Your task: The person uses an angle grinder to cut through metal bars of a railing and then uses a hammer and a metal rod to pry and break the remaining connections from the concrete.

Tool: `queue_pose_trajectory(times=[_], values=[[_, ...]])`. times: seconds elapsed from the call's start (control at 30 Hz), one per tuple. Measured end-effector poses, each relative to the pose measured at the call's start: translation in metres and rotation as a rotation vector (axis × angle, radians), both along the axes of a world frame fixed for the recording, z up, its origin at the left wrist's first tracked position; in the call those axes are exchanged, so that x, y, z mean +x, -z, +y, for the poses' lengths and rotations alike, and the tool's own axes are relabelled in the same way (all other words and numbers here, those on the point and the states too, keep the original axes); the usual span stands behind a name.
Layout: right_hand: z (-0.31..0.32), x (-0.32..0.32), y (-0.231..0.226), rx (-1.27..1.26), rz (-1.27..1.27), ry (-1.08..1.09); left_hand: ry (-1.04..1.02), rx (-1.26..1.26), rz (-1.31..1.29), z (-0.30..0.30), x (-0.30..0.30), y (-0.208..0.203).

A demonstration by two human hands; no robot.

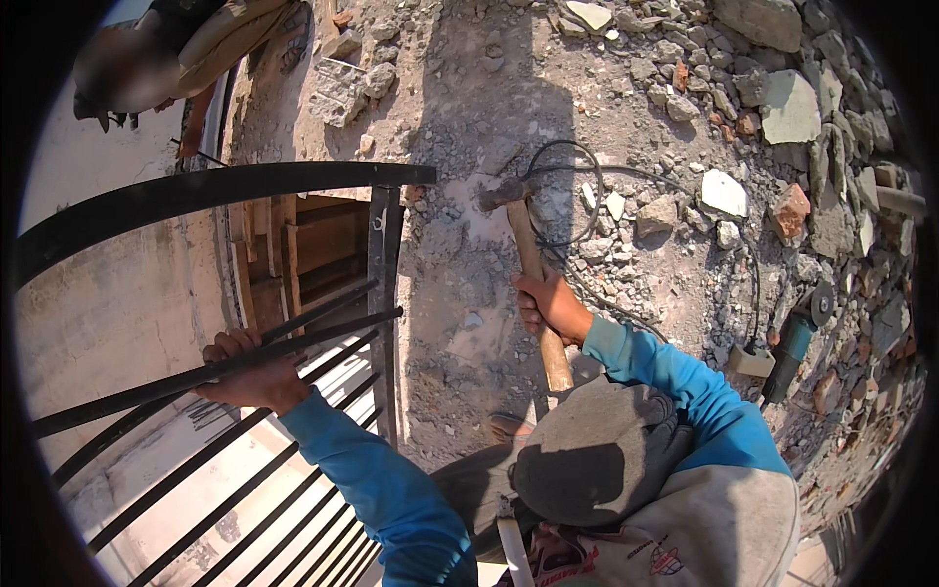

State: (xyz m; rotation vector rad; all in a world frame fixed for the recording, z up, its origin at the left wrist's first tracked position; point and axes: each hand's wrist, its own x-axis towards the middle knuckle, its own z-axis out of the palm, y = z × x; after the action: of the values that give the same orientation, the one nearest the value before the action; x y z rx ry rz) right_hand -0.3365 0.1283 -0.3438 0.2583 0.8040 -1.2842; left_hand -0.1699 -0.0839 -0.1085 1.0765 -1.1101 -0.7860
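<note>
My right hand is closed round the wooden handle of a hammer. Its blunt, dusty metal head is at the far end, over the rubble-strewn ground just right of the end of a black metal railing. My left hand is wrapped around one of the railing's slim bars, with the fingers curled over it. Several more parallel bars run below that hand. Above it sweeps a broad, curved black bar. Whether the hammer head touches the ground I cannot tell.
Broken concrete and brick pieces cover the right side. A teal and black angle grinder lies there, near a pale socket block. A black cable loops beyond the hammer. Another person is at upper left, beside a pale wall.
</note>
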Motion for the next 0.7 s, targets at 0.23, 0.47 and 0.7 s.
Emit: queue_pose_trajectory(times=[0.23,0.47,0.7], values=[[0.019,0.019,0.028,-0.098,0.161,-0.277,0.044,-0.021,0.025,-0.005,0.009,0.0],[0.033,0.04,0.065,-0.373,1.007,-0.804,0.108,0.005,0.089,-0.006,0.016,0.002],[0.036,0.041,0.06,-0.487,1.087,-1.012,0.084,0.014,0.145,-0.003,0.015,0.0]])
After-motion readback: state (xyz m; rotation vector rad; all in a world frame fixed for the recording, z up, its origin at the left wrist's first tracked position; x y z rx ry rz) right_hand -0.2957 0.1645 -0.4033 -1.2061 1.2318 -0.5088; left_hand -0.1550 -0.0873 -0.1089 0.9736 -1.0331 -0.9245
